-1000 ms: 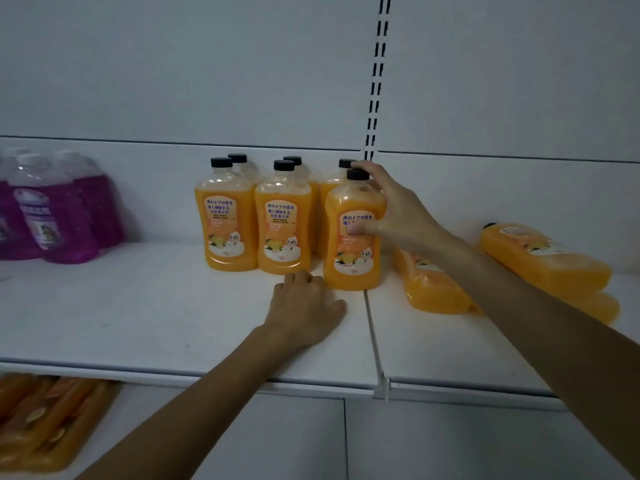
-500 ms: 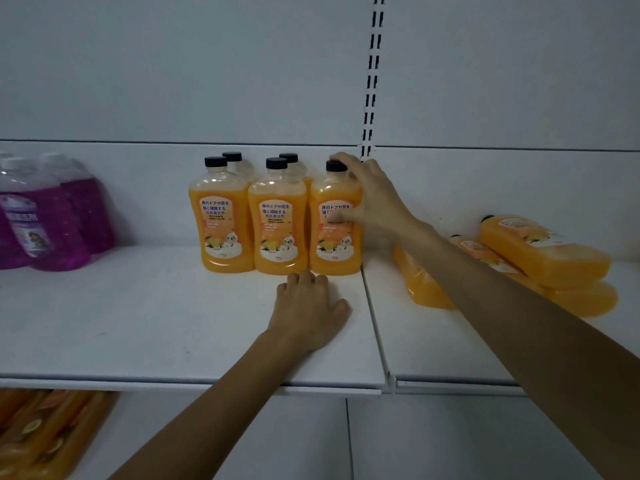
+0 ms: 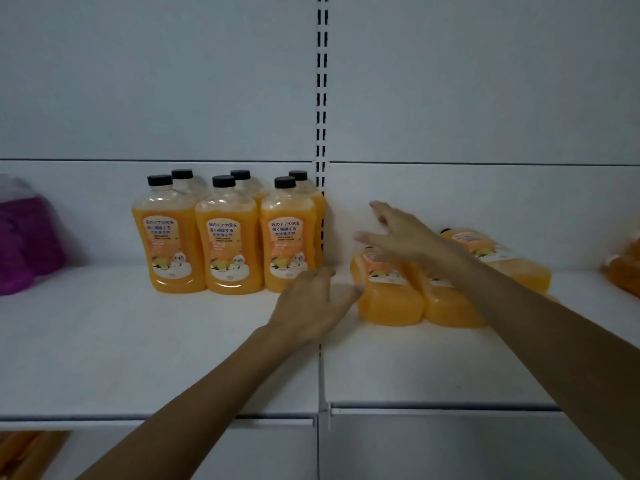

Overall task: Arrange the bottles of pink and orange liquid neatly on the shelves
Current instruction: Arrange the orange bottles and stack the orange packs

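Note:
Several orange-liquid bottles with black caps stand upright in two rows on the white shelf (image 3: pixel 156 348); the front three are at left (image 3: pixel 168 244), middle (image 3: pixel 230 247) and right (image 3: pixel 289 247). To their right more orange bottles lie on their sides, the nearest (image 3: pixel 388 296) beside a second (image 3: pixel 446 303) and a third (image 3: pixel 502 261) behind. My right hand (image 3: pixel 398 233) hovers with fingers spread above the lying bottles, holding nothing. My left hand (image 3: pixel 315 306) reaches with relaxed fingers just left of the nearest lying bottle. A pink-liquid bottle (image 3: pixel 24 247) shows blurred at the far left.
Another orange bottle (image 3: pixel 623 268) lies at the right edge. A slotted upright (image 3: pixel 321 98) runs up the back wall between the two shelf boards. Orange bottles (image 3: pixel 24 452) lie on the lower shelf at bottom left.
My right hand has let go of the front right upright bottle and moved right over the lying bottles. My left hand has lifted off the shelf and shifted right toward them.

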Available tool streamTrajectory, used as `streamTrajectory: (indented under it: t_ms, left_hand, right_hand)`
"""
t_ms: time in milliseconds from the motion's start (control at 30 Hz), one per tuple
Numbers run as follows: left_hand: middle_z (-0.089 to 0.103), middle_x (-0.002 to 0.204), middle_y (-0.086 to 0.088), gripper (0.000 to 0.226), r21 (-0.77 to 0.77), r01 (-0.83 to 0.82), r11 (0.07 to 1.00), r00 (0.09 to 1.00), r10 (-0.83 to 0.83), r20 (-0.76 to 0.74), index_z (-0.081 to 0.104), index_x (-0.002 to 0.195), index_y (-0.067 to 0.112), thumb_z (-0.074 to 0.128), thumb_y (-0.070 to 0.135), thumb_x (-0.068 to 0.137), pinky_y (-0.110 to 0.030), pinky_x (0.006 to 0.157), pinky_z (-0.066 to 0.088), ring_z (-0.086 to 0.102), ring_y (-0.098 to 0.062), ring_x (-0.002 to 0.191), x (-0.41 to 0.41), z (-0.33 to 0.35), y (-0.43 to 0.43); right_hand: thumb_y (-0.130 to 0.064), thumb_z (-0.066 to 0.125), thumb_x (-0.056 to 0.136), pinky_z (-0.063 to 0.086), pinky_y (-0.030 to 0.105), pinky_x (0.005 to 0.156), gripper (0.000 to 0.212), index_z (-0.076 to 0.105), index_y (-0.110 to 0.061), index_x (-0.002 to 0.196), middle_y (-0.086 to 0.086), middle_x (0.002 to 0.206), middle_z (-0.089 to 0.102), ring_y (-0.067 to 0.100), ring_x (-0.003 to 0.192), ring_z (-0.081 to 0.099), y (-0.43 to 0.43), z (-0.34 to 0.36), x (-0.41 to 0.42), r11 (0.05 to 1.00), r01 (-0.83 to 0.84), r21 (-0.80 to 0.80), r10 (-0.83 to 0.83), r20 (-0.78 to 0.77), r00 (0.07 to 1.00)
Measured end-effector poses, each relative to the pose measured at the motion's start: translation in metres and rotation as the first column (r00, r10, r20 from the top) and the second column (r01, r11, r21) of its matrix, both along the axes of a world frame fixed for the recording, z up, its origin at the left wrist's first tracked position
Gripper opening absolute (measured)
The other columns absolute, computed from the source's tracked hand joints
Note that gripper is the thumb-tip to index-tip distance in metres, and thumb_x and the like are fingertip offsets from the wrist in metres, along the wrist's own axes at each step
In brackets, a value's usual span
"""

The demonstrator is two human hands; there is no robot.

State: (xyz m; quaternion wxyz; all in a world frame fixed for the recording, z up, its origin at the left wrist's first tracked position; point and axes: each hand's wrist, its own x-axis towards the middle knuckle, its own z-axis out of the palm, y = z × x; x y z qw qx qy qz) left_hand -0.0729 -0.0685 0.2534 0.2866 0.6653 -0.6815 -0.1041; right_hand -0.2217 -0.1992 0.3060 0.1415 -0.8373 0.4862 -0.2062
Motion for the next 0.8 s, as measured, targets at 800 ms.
streamTrajectory:
  t_ms: [800]
  left_hand:
    - [0.037, 0.119, 0.033, 0.089, -0.194, 0.205, 0.959, 0.868, -0.27, -0.416, 0.019, 0.123, 0.051, 0.081, 0.015, 0.07, 0.0, 0.077, 0.043, 0.047, 0.022, 0.104, -0.029, -0.013, -0.018]
  right_hand:
    - [-0.049, 0.08, 0.065, 0.052, 0.034, 0.086, 0.085, 0.032, -0.021, 0.13, 0.001, 0.127, 0.043, 0.018, 0.107, 0.052, 0.025, -0.003, -0.012, 0.994, 0.005, -0.109, 0.032, 0.342, 0.939]
